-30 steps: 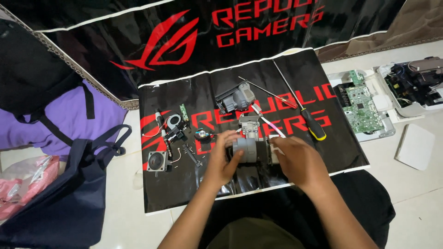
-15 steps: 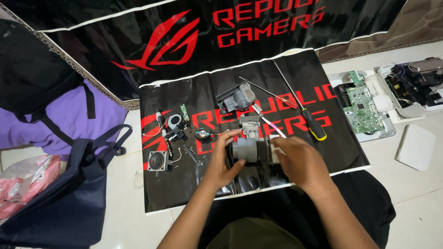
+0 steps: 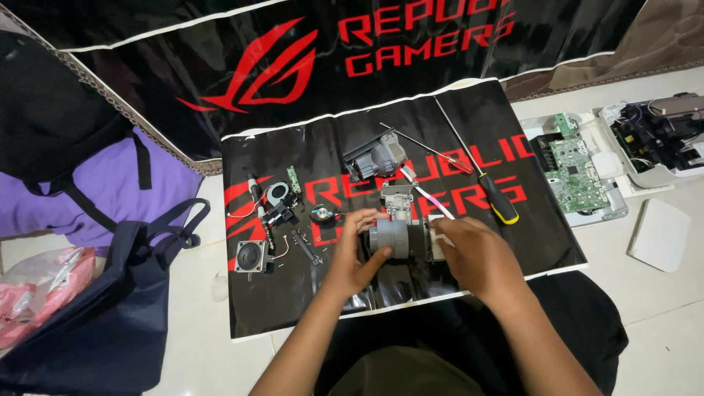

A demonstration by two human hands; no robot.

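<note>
White tiled floor (image 3: 660,308), black printed mat (image 3: 293,293) spread over it; grey lens block (image 3: 400,238) at mat centre, clasped by left hand (image 3: 352,257) and right hand (image 3: 469,253); barely shifted from 1 second ago; 2 screwdrivers (image 3: 477,169) beyond, circuit board (image 3: 572,172) right.

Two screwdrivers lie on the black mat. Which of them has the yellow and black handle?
It is the longer screwdriver, the one further right, with its handle toward the mat's right edge. The other screwdriver, thinner and shorter, has a red handle and lies just left of it.
</note>
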